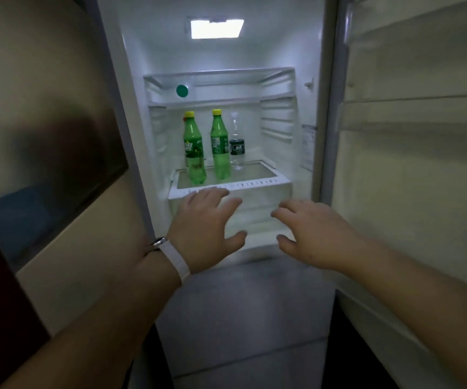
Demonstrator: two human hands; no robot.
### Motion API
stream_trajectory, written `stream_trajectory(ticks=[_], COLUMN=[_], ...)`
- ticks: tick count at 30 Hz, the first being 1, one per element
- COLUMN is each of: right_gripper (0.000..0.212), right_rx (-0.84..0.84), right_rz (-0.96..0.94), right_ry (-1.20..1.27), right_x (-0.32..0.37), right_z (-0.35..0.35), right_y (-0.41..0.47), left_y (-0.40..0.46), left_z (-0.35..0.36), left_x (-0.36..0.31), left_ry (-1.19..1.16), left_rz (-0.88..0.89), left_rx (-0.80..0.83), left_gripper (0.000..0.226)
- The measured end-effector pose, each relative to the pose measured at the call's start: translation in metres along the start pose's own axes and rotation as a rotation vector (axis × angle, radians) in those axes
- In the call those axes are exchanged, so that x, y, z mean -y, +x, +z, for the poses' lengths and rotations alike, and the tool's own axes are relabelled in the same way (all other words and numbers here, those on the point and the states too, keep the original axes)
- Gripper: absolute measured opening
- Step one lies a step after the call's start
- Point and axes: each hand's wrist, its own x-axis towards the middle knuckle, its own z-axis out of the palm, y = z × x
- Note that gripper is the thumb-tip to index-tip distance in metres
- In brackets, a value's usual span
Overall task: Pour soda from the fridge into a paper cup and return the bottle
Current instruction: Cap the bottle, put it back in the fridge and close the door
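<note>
The fridge stands open in front of me. Two green soda bottles with yellow caps stand upright on its glass shelf (254,184): one on the left (195,148) and one beside it to the right (220,146). My left hand (204,228), with a white watch strap on the wrist, is held out with fingers spread just below the shelf's front edge. My right hand (315,233) is also spread and empty, lower right of the shelf. Neither hand touches a bottle. No paper cup is in view.
A clear water bottle with a dark label (237,147) stands behind the right soda bottle. A green cap (182,90) shows on the shelf above. The open fridge door (411,136) is at the right; a cabinet wall (58,136) is at the left.
</note>
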Motion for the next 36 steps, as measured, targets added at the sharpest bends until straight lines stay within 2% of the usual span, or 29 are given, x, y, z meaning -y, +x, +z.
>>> stream_trajectory(ticks=[6, 19, 26, 32, 36], right_gripper=[0.047, 0.047, 0.05, 0.05, 0.05], right_rx=[0.101, 0.067, 0.066, 0.101, 0.119], right_rz=[0.108, 0.305, 0.339, 0.352, 0.393], right_ry=[-0.081, -0.147, -0.169, -0.167, -0.159], right_x=[0.005, -0.038, -0.075, -0.109, -0.138], right_z=[-0.02, -0.087, -0.119, -0.143, -0.153], right_y=[-0.08, -0.221, -0.311, -0.398, -0.444], left_y=[-0.036, -0.029, -0.004, 0.013, 0.019], left_z=[0.0, -0.019, -0.04, -0.065, -0.077], left_x=[-0.061, -0.189, -0.291, -0.385, -0.445], left_ry=[-0.125, -0.274, -0.354, -0.402, -0.39], left_rz=[0.071, 0.306, 0.413, 0.519, 0.613], left_rx=[0.018, -0.026, -0.111, -0.253, -0.265], left_gripper=[0.062, 0.059, 0.056, 0.05, 0.048])
